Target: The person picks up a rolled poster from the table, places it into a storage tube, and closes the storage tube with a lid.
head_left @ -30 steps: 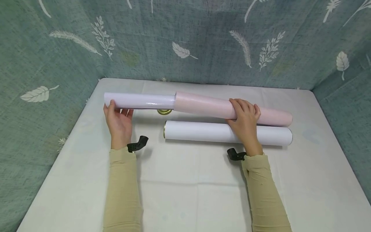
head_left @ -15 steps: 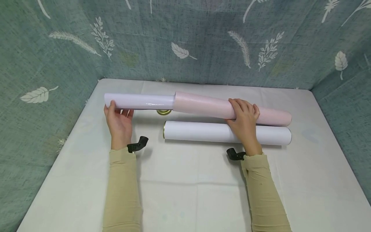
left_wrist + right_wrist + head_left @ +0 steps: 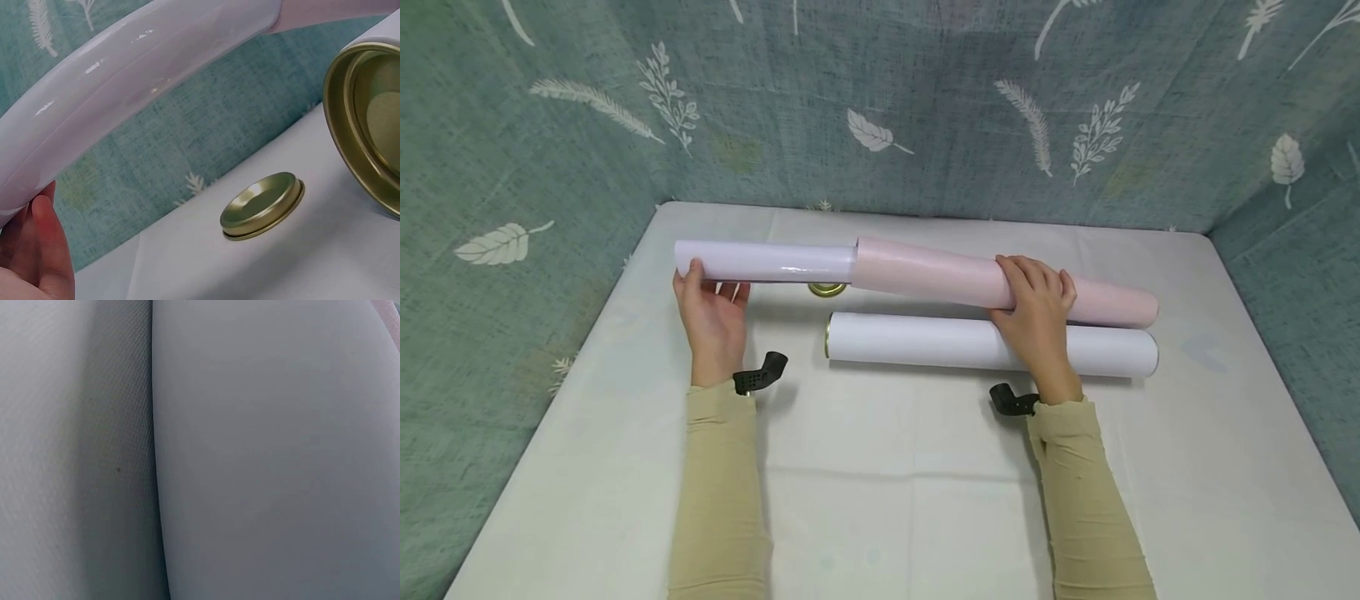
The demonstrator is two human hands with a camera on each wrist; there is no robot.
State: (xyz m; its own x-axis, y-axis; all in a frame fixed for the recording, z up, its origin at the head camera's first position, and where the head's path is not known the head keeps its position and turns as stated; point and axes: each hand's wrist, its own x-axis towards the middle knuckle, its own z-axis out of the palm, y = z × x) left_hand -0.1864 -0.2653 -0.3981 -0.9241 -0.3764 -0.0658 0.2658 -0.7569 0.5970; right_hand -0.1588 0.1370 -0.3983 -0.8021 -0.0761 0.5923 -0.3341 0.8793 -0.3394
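A: Site type?
B: Curtained nook; home or workplace, can't tell.
A: Evidence?
B: Blue-green leaf-print cloth (image 3: 925,167) walls three sides, hemming a white-covered table (image 3: 865,517).

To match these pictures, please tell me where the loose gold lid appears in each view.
Head: gold lid just left of centre, partly hidden by the lilac roll.
Left wrist: lower right of centre, unobstructed.
Right wrist: not in it.
Shared landmark: the white tube, cut by the left wrist view's right edge, filling most of the right wrist view.
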